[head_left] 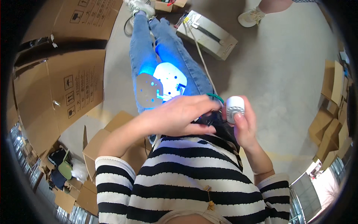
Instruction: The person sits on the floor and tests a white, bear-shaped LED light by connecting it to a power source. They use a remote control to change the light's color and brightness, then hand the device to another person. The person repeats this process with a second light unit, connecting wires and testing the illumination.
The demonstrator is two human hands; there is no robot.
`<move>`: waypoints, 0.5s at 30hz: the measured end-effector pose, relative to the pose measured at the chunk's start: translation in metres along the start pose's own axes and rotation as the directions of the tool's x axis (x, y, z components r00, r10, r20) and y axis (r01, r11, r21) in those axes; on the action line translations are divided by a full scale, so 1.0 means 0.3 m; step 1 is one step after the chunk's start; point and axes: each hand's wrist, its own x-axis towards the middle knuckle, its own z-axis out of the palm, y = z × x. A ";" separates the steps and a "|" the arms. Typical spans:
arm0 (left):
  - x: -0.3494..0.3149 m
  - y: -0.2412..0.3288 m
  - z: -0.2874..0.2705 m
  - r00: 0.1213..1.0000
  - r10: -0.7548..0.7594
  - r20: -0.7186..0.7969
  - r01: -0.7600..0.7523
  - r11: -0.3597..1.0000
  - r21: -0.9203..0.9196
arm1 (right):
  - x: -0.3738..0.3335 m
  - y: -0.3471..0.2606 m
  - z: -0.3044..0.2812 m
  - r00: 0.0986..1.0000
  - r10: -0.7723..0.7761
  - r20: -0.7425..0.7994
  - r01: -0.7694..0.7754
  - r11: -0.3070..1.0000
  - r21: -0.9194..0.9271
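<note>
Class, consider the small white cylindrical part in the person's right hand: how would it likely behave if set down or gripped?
The white cylindrical part looks like rigid plastic, probably stiff and light, since the right hand pinches it easily. Its round body could roll if laid sideways.

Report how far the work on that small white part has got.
Done: a lit round white plate and a grey plate lie on the lap. In hand: the right hand holds a small white cylindrical part; the left hand works dark pieces beside it. Left: the part is not yet joined to anything.
</note>
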 end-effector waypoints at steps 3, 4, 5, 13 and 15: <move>-0.004 0.016 -0.036 0.973 -0.044 0.226 0.017 0.993 0.118 | 0.008 -0.022 -0.040 0.995 0.009 -0.099 -0.001 0.997 0.075; -0.008 0.032 -0.049 0.966 -0.026 0.257 0.028 1.000 -0.005 | 0.006 -0.026 -0.088 0.987 0.013 -0.161 0.012 0.988 0.155; -0.003 0.051 -0.054 0.957 0.001 0.289 0.035 0.992 -0.119 | 0.010 -0.033 -0.128 0.975 0.009 -0.223 0.044 0.972 0.230; -0.099 -0.007 0.137 0.912 -0.035 0.409 0.125 0.973 -0.196 | 0.017 0.005 -0.144 0.964 -0.112 -0.243 0.149 0.979 0.142; -0.094 -0.046 0.139 0.923 -0.139 0.358 0.239 0.938 -0.251 | 0.000 0.034 -0.184 0.934 -0.104 -0.341 0.173 0.969 0.179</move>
